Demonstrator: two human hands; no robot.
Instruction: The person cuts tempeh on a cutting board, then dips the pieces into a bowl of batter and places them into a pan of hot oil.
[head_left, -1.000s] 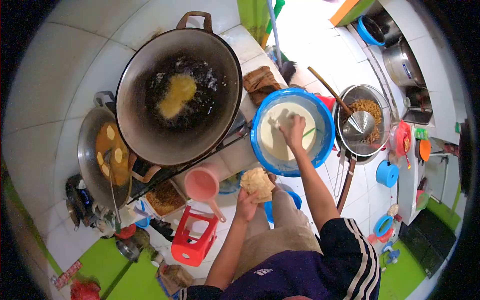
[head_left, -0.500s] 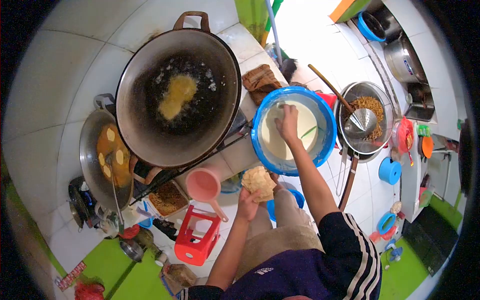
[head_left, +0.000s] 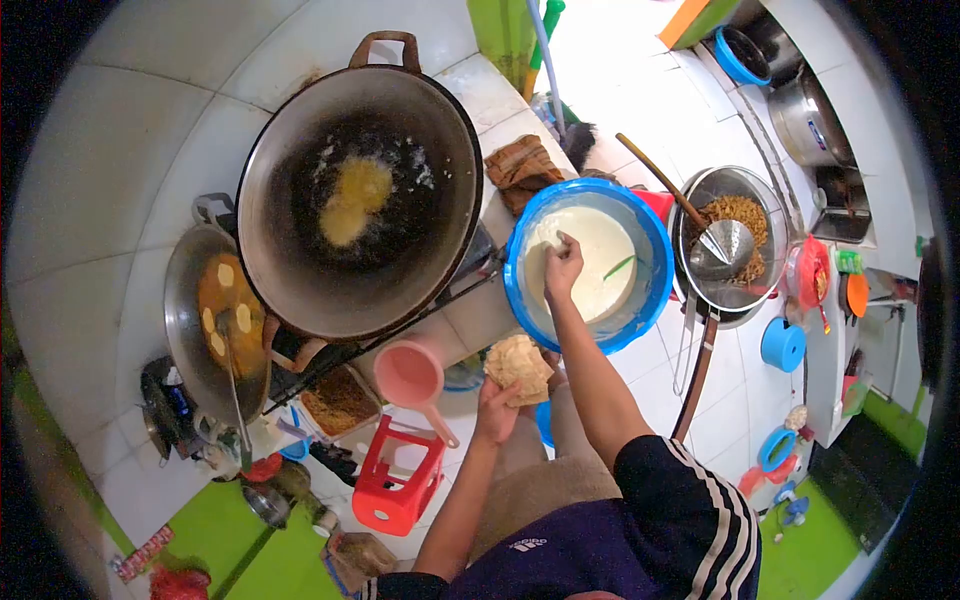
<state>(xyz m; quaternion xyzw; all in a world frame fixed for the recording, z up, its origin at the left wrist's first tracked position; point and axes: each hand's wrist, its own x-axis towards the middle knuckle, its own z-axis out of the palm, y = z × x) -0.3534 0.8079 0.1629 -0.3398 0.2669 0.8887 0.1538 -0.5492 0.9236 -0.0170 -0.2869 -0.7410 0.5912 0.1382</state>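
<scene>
Two vessels — blue basin (head_left: 655, 265) of batter (head_left: 600, 270), oily wok (head_left: 440, 120).

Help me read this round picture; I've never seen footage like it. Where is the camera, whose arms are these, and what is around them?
The camera sits on a person's head and looks down, so both arms are their own. The right hand dips into pale batter in a blue basin. The left hand holds a stack of thin crackers. Beside the basin, a big wok holds dark oil with a yellow piece frying. Left of it is a smaller pan of orange sauce. To the right, a bowl holds fried bits and a skimmer. A pink scoop and a red stool are below.
</scene>
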